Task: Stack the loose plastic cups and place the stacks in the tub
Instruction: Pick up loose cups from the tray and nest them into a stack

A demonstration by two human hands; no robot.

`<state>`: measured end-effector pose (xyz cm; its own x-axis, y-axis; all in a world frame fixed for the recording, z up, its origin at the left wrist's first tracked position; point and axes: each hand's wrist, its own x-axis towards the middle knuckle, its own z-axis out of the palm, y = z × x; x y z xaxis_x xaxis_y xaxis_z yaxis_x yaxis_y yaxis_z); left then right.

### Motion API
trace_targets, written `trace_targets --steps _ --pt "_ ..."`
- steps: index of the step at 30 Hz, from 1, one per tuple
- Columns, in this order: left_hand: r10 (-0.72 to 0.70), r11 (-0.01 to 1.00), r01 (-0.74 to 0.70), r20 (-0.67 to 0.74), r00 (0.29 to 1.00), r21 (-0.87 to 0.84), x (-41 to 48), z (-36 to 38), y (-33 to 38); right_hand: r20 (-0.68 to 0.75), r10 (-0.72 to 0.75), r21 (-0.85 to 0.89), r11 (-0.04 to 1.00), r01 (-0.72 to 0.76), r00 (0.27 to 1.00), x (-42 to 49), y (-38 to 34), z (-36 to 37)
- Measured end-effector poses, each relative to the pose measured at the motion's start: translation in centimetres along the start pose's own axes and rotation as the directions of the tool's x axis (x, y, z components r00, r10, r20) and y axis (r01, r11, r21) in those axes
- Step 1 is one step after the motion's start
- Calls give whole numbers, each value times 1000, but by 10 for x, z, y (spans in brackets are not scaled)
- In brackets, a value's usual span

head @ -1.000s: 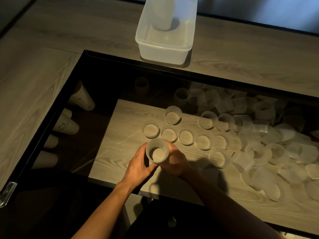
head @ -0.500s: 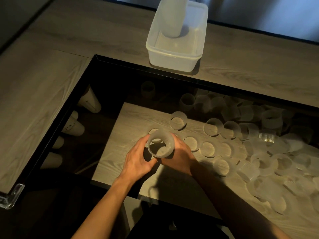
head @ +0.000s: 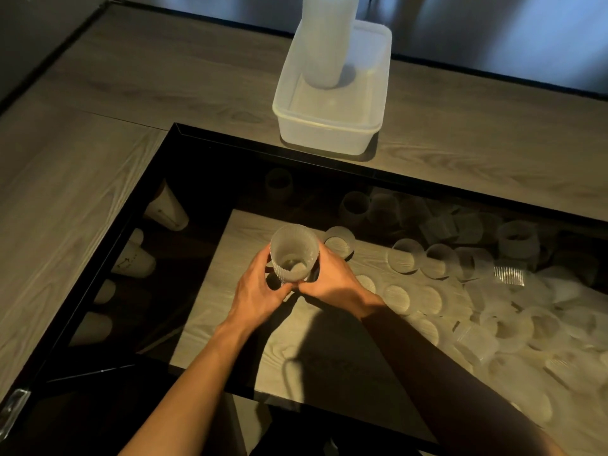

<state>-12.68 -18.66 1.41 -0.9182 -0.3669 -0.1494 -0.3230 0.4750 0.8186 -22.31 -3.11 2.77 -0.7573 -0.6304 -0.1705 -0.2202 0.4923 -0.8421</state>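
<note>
Gripping a ribbed cup stack [head: 293, 255] upright, left hand [head: 260, 291] and right hand [head: 335, 279] curled round its base, thumbs nearly touching

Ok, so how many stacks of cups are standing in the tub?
1: a tall stack stands upright in the tub, near its middle. A shorter one behind it could be hidden.

Frosted white ribbed cup stack [head: 293, 255]

Wood-grain table [head: 82, 166] with an inset, black-framed dark glass panel [head: 204, 199]; bluish wall [head: 493, 31] beyond the far edge; dim warm lighting.
</note>
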Motion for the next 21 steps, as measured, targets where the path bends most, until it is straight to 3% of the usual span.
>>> trace_targets --steps 5,11,16,21 --pt "-38 999 38 49 998 -7 8 8 -7 37 32 -24 999 -31 999 8 15 4" --pt "-80 996 76 104 991 44 8 20 -18 61 116 -202 974 -101 991 12 34 14" --pt "-128 991 123 146 981 49 9 29 -20 12 26 -253 967 -22 1000 8 46 22" --pt "-26 996 18 89 996 84 7 26 -10 -68 -6 -155 988 -5 998 -8 39 8"
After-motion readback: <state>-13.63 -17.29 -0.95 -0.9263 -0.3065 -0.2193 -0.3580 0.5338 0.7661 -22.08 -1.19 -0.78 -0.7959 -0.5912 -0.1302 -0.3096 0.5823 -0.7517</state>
